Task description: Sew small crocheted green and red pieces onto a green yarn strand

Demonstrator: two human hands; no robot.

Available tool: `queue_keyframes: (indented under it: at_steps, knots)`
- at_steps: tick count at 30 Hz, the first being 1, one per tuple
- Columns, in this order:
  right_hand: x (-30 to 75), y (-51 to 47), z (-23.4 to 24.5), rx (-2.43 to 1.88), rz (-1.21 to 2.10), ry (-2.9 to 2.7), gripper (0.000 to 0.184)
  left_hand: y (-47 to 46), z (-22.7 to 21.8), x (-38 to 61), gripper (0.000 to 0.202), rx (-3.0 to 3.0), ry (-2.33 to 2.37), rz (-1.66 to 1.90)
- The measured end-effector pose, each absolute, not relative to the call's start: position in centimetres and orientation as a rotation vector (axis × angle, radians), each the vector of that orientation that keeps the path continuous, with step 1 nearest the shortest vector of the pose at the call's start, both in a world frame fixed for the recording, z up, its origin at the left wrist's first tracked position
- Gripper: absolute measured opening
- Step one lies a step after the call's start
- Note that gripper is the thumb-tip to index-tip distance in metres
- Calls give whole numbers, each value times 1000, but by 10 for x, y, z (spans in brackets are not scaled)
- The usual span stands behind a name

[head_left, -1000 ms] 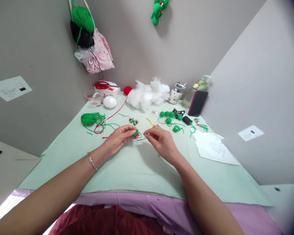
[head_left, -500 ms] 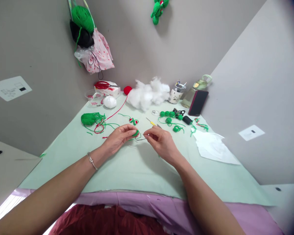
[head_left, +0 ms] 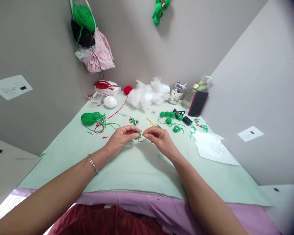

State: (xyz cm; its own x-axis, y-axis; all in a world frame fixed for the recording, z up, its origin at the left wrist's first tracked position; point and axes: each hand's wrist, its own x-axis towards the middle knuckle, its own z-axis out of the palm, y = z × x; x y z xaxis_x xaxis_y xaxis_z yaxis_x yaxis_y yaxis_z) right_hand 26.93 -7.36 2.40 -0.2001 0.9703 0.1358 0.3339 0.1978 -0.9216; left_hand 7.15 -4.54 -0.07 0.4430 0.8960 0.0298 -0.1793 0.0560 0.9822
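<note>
My left hand (head_left: pixel 121 138) is closed around a small green crocheted piece (head_left: pixel 138 133), pinching it at the fingertips over the pale green table cover (head_left: pixel 137 169). My right hand (head_left: pixel 159 138) is closed in a pinch right beside the piece, holding a thin dark thread that loops down between the two hands. A needle cannot be made out. A silver bracelet sits on my left wrist.
Green yarn with red strands (head_left: pixel 90 118) lies at the left. White stuffing (head_left: pixel 148 93), a red ball (head_left: pixel 127 90), a cup of tools (head_left: pixel 176 94), a phone (head_left: pixel 198 103) and a bottle stand at the back. Small green balls (head_left: pixel 170 117) and white paper (head_left: pixel 213 148) lie right.
My right hand has moved a little left and up, closer to the left hand, and the green piece is now more hidden between the fingertips.
</note>
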Motion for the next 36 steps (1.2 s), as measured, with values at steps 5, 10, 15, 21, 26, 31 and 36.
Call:
queue_keyframes:
  at_steps: [5, 10, 15, 21, 26, 31, 36]
  knots:
    - [265, -72, 15, -1310, 916, -1671, 15, -48, -4, 74, 23, 1375, 827, 1037]
    - [265, -69, 9, -1308, 981, -1651, 16, -48, -4, 75, 21, 1296, 777, 1132]
    - [266, -66, 8, -1299, 1050, -1584, 16, -47, -2, 75, 22, 1224, 802, 1059]
    - [266, -68, 11, -1209, 1068, -1660, 19, -48, -1, 75, 24, 1215, 788, 993]
    - [262, -74, 19, -1184, 1077, -1727, 26, -48, -3, 75, 22, 1246, 776, 980]
    - [258, -75, 21, -1195, 1103, -1710, 20, -48, -6, 75, 21, 1283, 739, 975]
    - [254, -72, 14, -1156, 1169, -1604, 12, -46, -7, 77, 28, 1307, 778, 971]
